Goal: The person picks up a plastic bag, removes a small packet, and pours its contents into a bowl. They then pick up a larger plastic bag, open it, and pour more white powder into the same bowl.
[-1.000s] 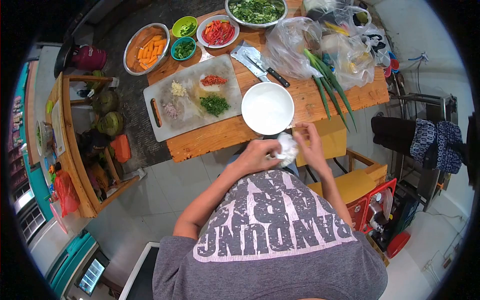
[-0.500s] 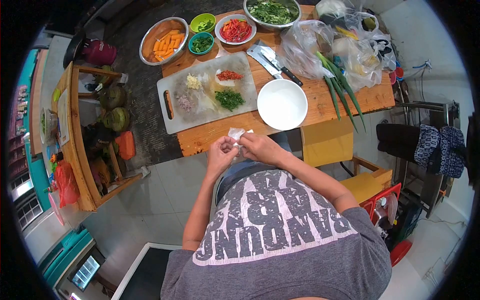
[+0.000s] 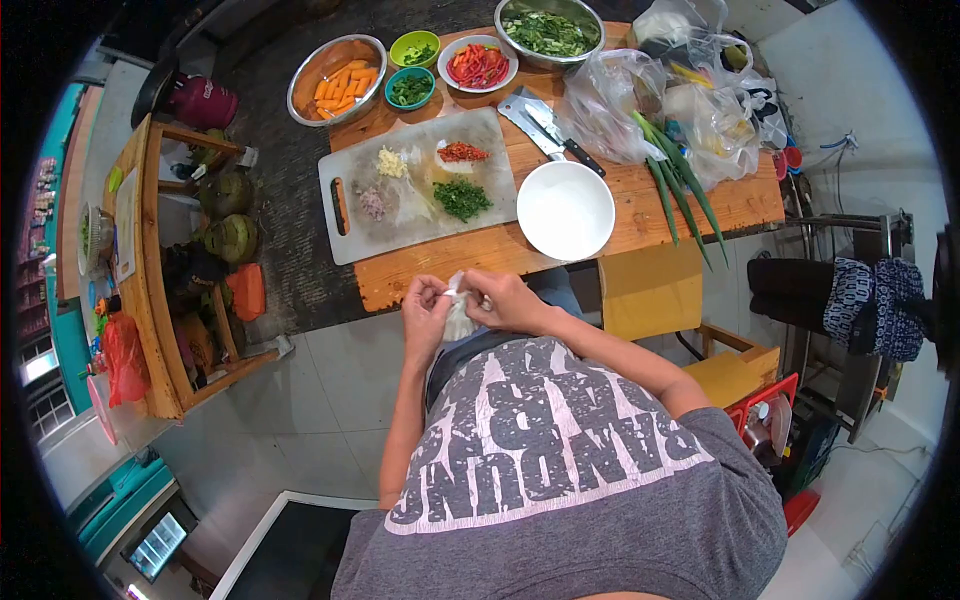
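My left hand (image 3: 424, 312) and my right hand (image 3: 508, 302) meet at the table's front edge, both closed in a pinch. Between them is a small, thin plastic bag (image 3: 459, 322) with whitish contents, its gathered neck held in the fingertips of both hands. What exactly fills the bag I cannot make out. Just beyond the hands lies a cutting board (image 3: 405, 228) bearing small piles of chopped greens (image 3: 461, 200), minced red chili (image 3: 463, 152), pale minced garlic (image 3: 392, 162) and a pinkish chopped pile (image 3: 373, 204). A white bowl (image 3: 566, 211) stands to their right.
A cleaver (image 3: 530, 122) and a knife (image 3: 575, 152) lie behind the bowl. Along the back stand bowls of carrots (image 3: 345, 92), red chilies (image 3: 477, 66) and cut greens (image 3: 548, 32). Plastic bags (image 3: 615, 105) and green onions (image 3: 685, 190) occupy the right side. A yellow chair (image 3: 652, 290) sits below.
Both hands have shifted slightly left and closer to my body, with the bag. More of the bag's whitish body now shows below the fingers.
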A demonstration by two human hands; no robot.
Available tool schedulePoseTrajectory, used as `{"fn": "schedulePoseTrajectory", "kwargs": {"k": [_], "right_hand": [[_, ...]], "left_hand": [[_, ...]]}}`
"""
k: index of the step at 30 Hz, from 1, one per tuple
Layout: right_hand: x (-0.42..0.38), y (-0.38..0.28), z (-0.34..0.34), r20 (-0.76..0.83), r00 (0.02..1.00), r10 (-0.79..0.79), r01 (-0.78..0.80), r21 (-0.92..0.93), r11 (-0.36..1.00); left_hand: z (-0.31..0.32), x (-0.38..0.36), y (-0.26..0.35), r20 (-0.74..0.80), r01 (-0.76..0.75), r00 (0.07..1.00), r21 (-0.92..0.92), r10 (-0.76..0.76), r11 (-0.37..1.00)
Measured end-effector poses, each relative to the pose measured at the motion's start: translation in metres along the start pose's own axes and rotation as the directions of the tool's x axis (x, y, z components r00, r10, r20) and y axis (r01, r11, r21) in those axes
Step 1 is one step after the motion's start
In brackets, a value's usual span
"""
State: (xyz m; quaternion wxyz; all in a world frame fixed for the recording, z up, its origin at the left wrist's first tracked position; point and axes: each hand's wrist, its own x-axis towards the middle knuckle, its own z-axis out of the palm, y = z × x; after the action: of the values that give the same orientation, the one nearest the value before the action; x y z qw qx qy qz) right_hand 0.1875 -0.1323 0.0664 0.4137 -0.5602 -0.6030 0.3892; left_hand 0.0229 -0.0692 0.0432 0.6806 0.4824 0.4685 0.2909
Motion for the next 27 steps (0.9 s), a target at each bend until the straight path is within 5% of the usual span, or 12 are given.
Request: {"fn": "schedulePoseTrajectory", "kwargs": {"k": [3, 7, 10, 16, 27], "right_hand": [[0.007, 0.005, 0.011, -0.018, 0.97, -0.241, 0.226, -0.283, 0.932], [0.007, 0.013, 0.012, 0.051, 0.949, -0.312, 0.308, -0.369, 0.877], [0.005, 0.018, 0.019, 0.159, 0.966, -0.202, 0.25, -0.4, 0.882], [0.015, 0.022, 0.011, 0.439, 0.897, -0.047, 0.235, -0.386, 0.892], [0.012, 0.019, 0.02, 0.31, 0.944, -0.111, 0.24, -0.417, 0.877]], "left_hand": [[-0.004, 0.003, -0.006, -0.072, -0.047, 0.996, 0.063, 0.052, 0.997], [-0.009, 0.006, -0.009, -0.034, -0.022, 0.999, 0.409, 0.04, 0.912], [-0.011, 0.007, -0.004, 0.084, -0.001, 0.995, 0.508, -0.048, 0.862], [-0.018, 0.005, -0.011, 0.228, -0.011, 0.969, 0.425, -0.095, 0.905], [-0.022, 0.007, -0.007, 0.29, 0.04, 0.951, 0.219, -0.104, 0.975]]}}
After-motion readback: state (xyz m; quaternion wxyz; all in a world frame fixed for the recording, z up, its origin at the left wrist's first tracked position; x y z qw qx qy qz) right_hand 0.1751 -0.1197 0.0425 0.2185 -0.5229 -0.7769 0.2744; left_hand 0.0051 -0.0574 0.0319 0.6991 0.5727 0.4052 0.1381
